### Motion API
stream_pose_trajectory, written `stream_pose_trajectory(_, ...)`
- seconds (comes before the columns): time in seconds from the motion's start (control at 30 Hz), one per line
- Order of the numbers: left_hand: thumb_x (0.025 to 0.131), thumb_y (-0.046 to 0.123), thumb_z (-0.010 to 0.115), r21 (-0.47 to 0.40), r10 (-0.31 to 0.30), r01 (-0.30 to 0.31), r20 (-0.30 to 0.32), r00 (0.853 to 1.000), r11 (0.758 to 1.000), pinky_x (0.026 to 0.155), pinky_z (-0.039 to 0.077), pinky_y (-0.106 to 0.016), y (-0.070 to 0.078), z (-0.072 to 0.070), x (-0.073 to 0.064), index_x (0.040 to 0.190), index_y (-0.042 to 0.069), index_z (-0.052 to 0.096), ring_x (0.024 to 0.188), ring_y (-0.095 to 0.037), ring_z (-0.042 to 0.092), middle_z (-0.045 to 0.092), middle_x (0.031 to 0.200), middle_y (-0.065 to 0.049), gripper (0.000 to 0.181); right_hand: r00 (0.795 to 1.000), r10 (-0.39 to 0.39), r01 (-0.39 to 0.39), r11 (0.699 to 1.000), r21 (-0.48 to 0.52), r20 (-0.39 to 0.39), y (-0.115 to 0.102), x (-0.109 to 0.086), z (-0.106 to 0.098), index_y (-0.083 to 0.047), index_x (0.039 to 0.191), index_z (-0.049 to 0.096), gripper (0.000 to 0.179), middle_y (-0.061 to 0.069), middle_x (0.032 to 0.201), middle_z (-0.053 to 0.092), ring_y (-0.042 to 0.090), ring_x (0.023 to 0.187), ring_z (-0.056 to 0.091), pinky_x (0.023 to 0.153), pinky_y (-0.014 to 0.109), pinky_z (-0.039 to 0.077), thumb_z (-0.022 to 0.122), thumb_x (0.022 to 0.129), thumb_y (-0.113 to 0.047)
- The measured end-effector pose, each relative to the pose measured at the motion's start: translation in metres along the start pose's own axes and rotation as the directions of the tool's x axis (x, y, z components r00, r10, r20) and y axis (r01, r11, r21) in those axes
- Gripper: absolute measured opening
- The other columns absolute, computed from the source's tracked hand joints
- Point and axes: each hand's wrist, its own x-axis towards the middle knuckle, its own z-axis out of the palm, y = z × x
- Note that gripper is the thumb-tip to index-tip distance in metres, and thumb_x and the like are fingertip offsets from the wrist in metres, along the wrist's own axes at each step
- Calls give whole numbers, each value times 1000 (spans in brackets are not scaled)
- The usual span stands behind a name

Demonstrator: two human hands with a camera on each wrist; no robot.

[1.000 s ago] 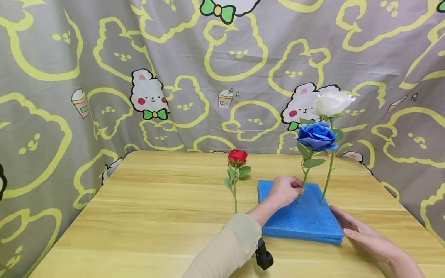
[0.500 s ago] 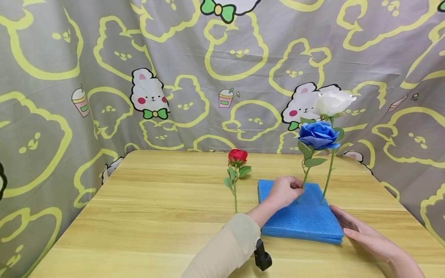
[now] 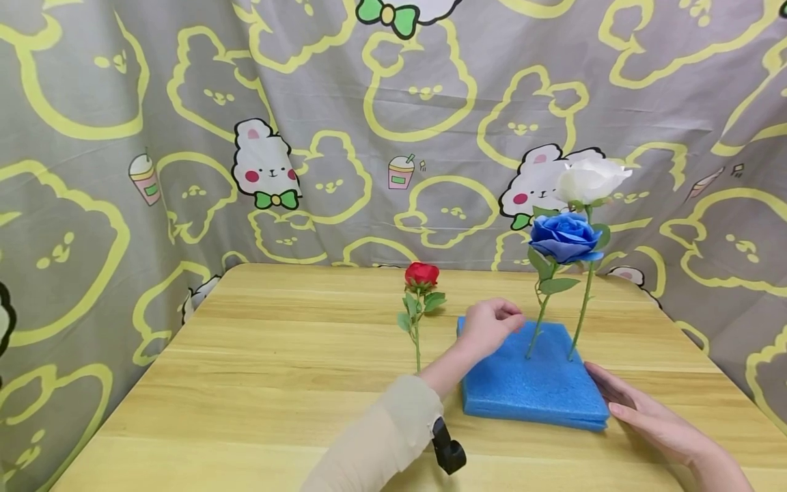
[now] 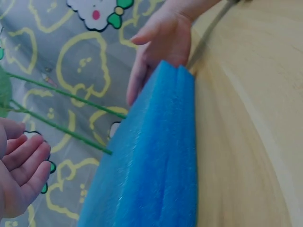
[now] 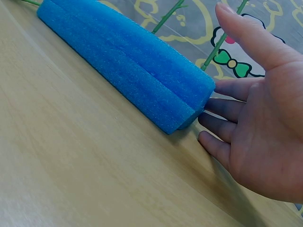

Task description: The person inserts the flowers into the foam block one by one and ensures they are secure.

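A blue foam block (image 3: 535, 393) lies on the table at the right. Standing in it are a blue rose (image 3: 564, 238) and, behind that to the right, a white rose (image 3: 591, 182). My left hand (image 3: 490, 326) hovers over the block's left part, just left of the blue rose's stem, holding nothing; its fingers are loosely bent in the left wrist view. My right hand (image 3: 652, 420) rests against the block's right side with straight fingers (image 5: 229, 109), thumb raised. A red rose (image 3: 421, 275) lies on the table left of the block, its lower stem hidden behind my left forearm.
The wooden table (image 3: 264, 383) spreads to the left and front. A patterned grey curtain (image 3: 344, 137) hangs behind and at both sides. A black camera mount (image 3: 447, 447) is strapped at my left wrist.
My left hand has let go of the blue rose's stem and moved a little to the left. The blue rose stays upright in the foam. My right hand has not moved.
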Motion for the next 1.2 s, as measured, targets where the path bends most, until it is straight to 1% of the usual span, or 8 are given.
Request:
stream_pose_trajectory(0.13, 86, 18, 68, -41, -13, 12, -21, 1000, 999, 59, 47, -18, -2, -14, -1, 86, 10, 69, 63, -2, 59, 65, 69, 7, 8, 1000, 1, -1, 1000, 6, 5, -1, 0, 0, 8, 142, -11, 55, -32, 140, 25, -16, 124, 24, 95, 6, 25, 25, 101, -5)
stream_pose_trajectory(0.3, 87, 14, 66, -117, -17, 14, -28, 999, 993, 63, 50, -19, 0, -36, -2, 90, 3, 69, 67, -7, 64, 69, 75, -2, 12, 1000, 1, -1, 1000, -2, -1, -1, 1, 1, 8, 142, -10, 55, -32, 140, 25, -15, 124, 24, 95, 6, 24, 25, 101, -5)
stream_pose_trajectory(0.4, 87, 15, 65, -155, -40, 35, -34, 999, 987, 64, 51, -21, -1, -49, -2, 92, 2, 68, 69, -9, 65, 69, 77, -4, 14, 1000, 2, -2, 1000, -9, -6, -1, 1, 0, 8, 142, -10, 55, -32, 140, 25, -15, 124, 24, 95, 6, 25, 25, 101, -5)
stream_pose_trajectory(0.6, 86, 17, 66, -214, -74, 60, -56, 996, 975, 71, 55, -32, -6, -72, -3, 96, 0, 67, 72, -14, 67, 70, 81, -7, 19, 1000, 2, -2, 1000, 4, 2, -1, 1, 0, 8, 141, -11, 55, -32, 140, 25, -15, 124, 24, 95, 6, 25, 25, 101, -5)
stream_pose_trajectory(0.87, 86, 14, 67, -227, -135, 110, -97, 986, 968, 70, 55, -30, -19, -96, -8, 101, -4, 65, 79, -23, 68, 69, 86, -13, 24, 1000, -4, 4, 1000, -1, -2, 0, 0, 0, 8, 142, -10, 55, -32, 140, 25, -15, 124, 24, 95, 6, 25, 25, 101, -4)
stream_pose_trajectory(0.97, 85, 13, 67, -248, -172, 145, -91, 981, 958, 71, 55, -31, -24, -102, -11, 106, -6, 62, 84, -27, 67, 69, 90, -13, 28, 1000, -4, 4, 1000, 1, -3, 0, 0, 0, 8, 142, -10, 55, -32, 141, 25, -15, 124, 24, 95, 6, 25, 25, 101, -4)
stream_pose_trajectory(1.1, 85, 13, 67, -241, -220, 195, -82, 972, 951, 72, 55, -31, -32, -110, -18, 109, -6, 59, 87, -29, 66, 67, 94, -13, 31, 1000, -13, 13, 1000, 7, 2, 0, 0, 0, 8, 142, -10, 55, -31, 141, 25, -15, 125, 24, 96, 6, 25, 25, 101, -4)
stream_pose_trajectory(1.2, 85, 11, 67, -235, -239, 214, -88, 967, 948, 73, 55, -33, -41, -114, -22, 111, -9, 57, 88, -31, 66, 65, 95, -15, 35, 1000, -10, 10, 1000, 8, 0, 0, -1, 0, 8, 142, -10, 55, -31, 141, 25, -15, 125, 24, 95, 6, 25, 25, 101, -4)
